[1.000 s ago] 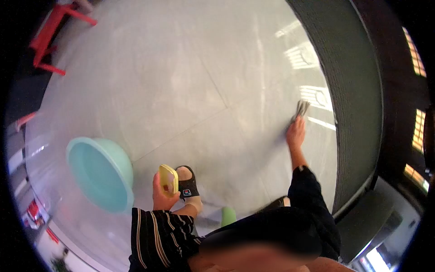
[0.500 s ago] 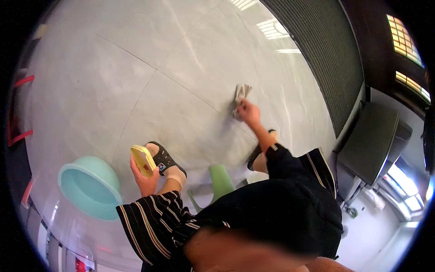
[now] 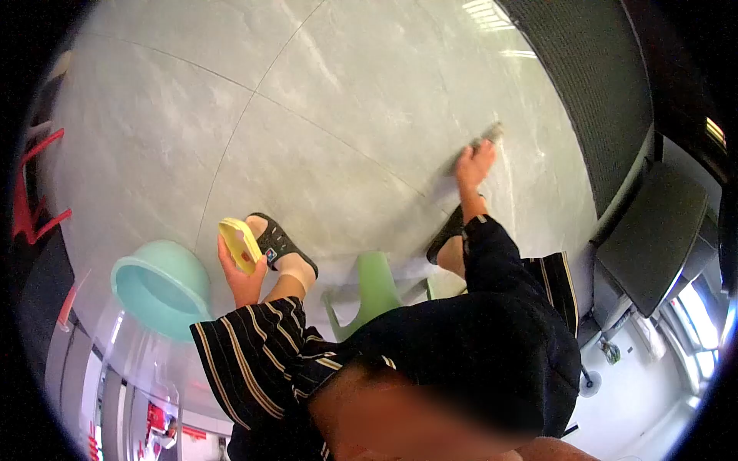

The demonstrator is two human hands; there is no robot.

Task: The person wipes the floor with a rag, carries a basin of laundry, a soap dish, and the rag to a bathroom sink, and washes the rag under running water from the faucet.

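My left hand [image 3: 243, 283] is closed around a yellow oval, slipper-shaped thing [image 3: 240, 244], with a pale inner face and a small reddish mark; its exact kind is unclear. It is held up beside my left foot in a dark slotted sandal [image 3: 280, 247]. Out in front of my right foot, my right hand [image 3: 474, 166] reaches down to the grey floor [image 3: 346, 100]. It grips a greyish-beige cloth [image 3: 496, 131], mostly hidden under the blurred fingers, with one end poking out past them.
A light blue basin [image 3: 157, 288] stands on the floor at left. Beneath me is a green plastic stool [image 3: 375, 288]. A dark ribbed panel [image 3: 592, 100] borders the right side, near a dark padded seat [image 3: 653, 238]. Red-framed furniture [image 3: 31, 192] is at far left.
My right hand has moved the cloth to the right and farther out across the floor. My left hand still holds the yellow thing in nearly the same place. The view has shifted slightly.
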